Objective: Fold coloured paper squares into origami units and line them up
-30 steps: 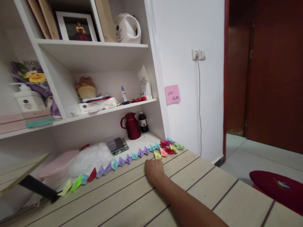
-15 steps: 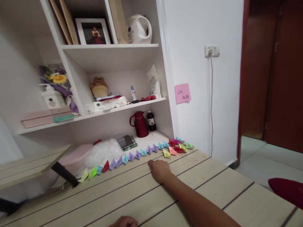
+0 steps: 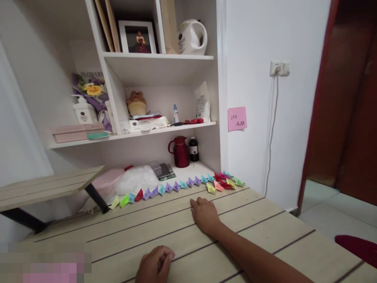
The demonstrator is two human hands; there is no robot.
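Note:
My right hand [image 3: 205, 215] rests palm down on the wooden tabletop [image 3: 141, 232], its fingers curled under and nothing visible in them. Just beyond it a long row of small folded paper boats [image 3: 169, 187] runs along the table's back edge, in purple, blue, red, green and yellow. To the right the boats [image 3: 225, 184] stand in a closer cluster, with a yellow boat [image 3: 211, 188] and a salmon-pink boat [image 3: 218, 186] in front. My left hand [image 3: 156, 264] is at the bottom of the view, loosely closed, with no object showing. Neither hand touches a boat.
Behind the boats lie a clear plastic bag [image 3: 137, 179] and a red jug [image 3: 181, 152] beside a dark bottle [image 3: 193, 149]. A raised wooden stand [image 3: 59, 184] with black legs occupies the left. Shelves rise behind; a pink note [image 3: 237, 118] is on the wall.
The view has shifted, so the shelves sit further right. My left hand has come further into view from the bottom edge. My right hand stays on the table near the boats.

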